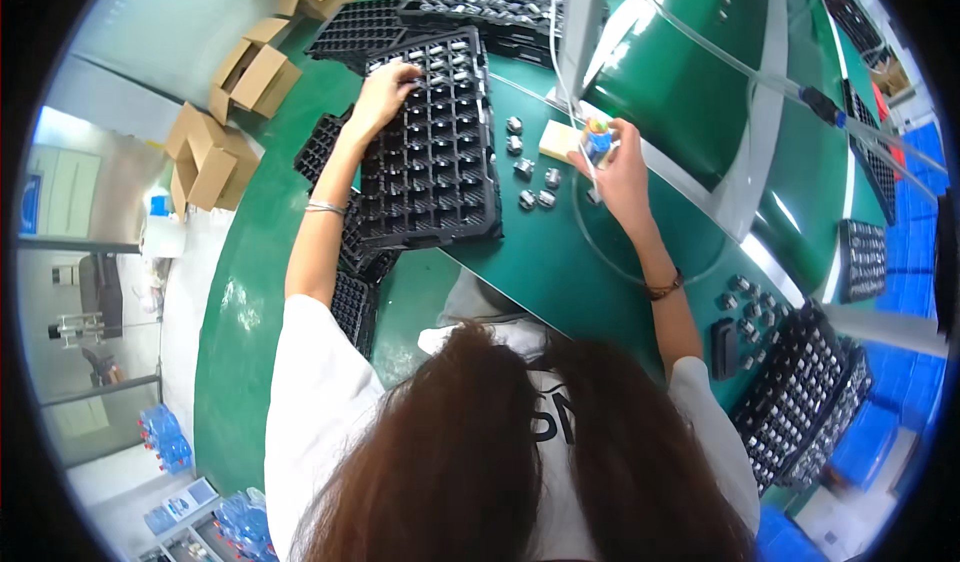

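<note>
My left hand (383, 90) reaches to the far left corner of a black compartment tray (432, 162) on the green table (560, 262). Its fingertips are curled at a compartment that holds small metal parts; whether they grip one is hidden. My right hand (618, 167) is raised over the table to the right of the tray, closed on a small blue tool (598, 140) with a thin clear tube running from it. Beside that hand lies a yellow pad (558, 141). Several small metal parts (530, 172) lie loose between the tray and my right hand.
More black trays are stacked at the back (480, 2) and under the near tray's left edge (345, 262). Open cardboard boxes (225, 132) sit on the left. Filled trays (800, 392) and loose parts (750, 307) lie at the right. A clear hose (760, 77) crosses a green machine housing (690, 82).
</note>
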The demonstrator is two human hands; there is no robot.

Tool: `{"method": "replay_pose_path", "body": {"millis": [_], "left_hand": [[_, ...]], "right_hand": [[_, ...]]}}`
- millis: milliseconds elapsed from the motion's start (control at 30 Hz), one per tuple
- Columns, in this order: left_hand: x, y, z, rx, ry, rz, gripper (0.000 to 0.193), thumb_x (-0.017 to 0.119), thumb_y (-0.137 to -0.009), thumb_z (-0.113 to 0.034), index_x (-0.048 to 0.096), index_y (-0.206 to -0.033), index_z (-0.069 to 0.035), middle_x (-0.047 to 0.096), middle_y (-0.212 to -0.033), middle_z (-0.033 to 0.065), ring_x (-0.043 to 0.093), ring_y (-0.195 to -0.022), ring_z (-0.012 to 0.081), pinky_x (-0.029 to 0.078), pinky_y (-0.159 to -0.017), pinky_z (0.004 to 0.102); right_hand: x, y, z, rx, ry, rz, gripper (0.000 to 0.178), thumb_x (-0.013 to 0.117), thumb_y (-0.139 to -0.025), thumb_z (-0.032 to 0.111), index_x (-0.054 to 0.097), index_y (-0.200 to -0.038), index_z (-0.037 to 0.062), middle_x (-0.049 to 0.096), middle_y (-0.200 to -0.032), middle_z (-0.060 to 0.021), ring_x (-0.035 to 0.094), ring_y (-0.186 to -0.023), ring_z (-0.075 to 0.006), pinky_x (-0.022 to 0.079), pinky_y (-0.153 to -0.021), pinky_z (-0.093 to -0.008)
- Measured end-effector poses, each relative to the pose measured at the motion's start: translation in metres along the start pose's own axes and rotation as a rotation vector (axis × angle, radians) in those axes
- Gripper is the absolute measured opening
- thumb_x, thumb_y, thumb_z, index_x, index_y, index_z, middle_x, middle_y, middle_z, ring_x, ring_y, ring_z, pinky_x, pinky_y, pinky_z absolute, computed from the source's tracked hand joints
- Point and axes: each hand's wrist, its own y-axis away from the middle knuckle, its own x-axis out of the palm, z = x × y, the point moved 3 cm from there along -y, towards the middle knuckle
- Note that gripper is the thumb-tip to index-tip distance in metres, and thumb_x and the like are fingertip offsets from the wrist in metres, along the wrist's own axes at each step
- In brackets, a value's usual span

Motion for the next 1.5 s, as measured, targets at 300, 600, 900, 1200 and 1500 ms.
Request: {"method": "replay_pose_path", "body": {"millis": [300,600,900,1200,1500], "left_hand": [[-0.002,-0.019,-0.029,0.078,-0.047,0.067,0.021,0.065,-0.077,-0.016,0.064,-0.094,-0.004,0.060,-0.092,0.0111,0.059,-0.085,0.0274,0.047,-0.075,0.0331],[-0.005,-0.030,-0.029,-0.058,0.084,0.124,0.019,0.067,-0.076,-0.014,0.062,-0.088,0.000,0.064,-0.082,0.0110,0.061,-0.077,0.0201,0.047,-0.069,0.0310],[-0.017,0.034,-0.126,-0.398,1.083,0.220,0.041,0.060,-0.083,-0.013,0.051,-0.122,-0.006,0.058,-0.099,0.0016,0.056,-0.083,0.0084,0.046,-0.079,0.0210],[0.033,0.096,-0.213,-0.636,1.719,0.300,0.038,0.046,-0.092,-0.014,0.044,-0.122,0.009,0.057,-0.111,0.0141,0.056,-0.100,0.0165,0.046,-0.091,0.0240],[0.090,0.092,-0.233,-0.762,1.995,0.160,0.031,0.049,-0.091,-0.010,0.048,-0.118,0.006,0.056,-0.114,0.0151,0.054,-0.107,0.0241,0.042,-0.098,0.0321]], "right_hand": [[-0.002,0.001,0.004,0.070,-0.030,0.052,0.073,0.081,-0.064,0.031,0.040,-0.117,0.0011,0.052,-0.087,-0.0094,0.047,-0.068,-0.0157,0.043,-0.062,-0.0284],[-0.003,0.006,0.002,0.151,-0.089,0.068,0.066,0.082,-0.063,0.027,0.042,-0.112,0.0055,0.050,-0.092,-0.0082,0.051,-0.067,-0.0167,0.045,-0.062,-0.0301],[0.011,-0.008,0.004,0.002,0.028,-0.044,0.041,0.072,-0.074,0.026,0.049,-0.099,0.0031,0.057,-0.091,-0.0171,0.059,-0.081,-0.0340,0.046,-0.069,-0.0372],[-0.056,-0.100,-0.105,0.091,0.008,-0.400,0.028,0.066,-0.076,0.024,0.056,-0.094,0.0038,0.062,-0.080,-0.0173,0.061,-0.075,-0.0342,0.047,-0.065,-0.0383],[-0.078,-0.119,-0.140,0.130,0.346,-0.399,0.028,0.059,-0.079,0.028,0.055,-0.097,0.0070,0.062,-0.087,-0.0172,0.059,-0.082,-0.0377,0.048,-0.070,-0.0444]]}}
